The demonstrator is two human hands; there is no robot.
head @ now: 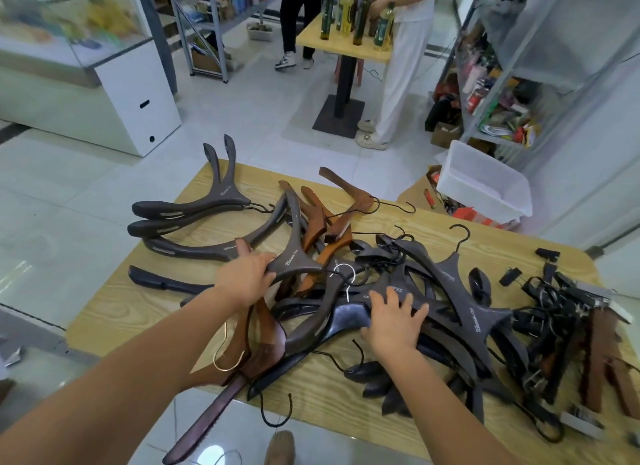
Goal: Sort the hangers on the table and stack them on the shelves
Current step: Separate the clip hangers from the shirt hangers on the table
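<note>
A person in white [405,59] stands at a far table [313,38] bearing bottles [346,4], a white bin [485,184] nearer.

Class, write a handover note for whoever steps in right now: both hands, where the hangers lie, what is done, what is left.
Left hand grips a grey hanger at its neck. Right hand rests open on the mixed pile mid-table.
Done: a few matching grey hangers grouped at the far-left corner.
Left: sort the pile, brown wooden hangers and clip hangers; none seen on the shelves yet.
</note>
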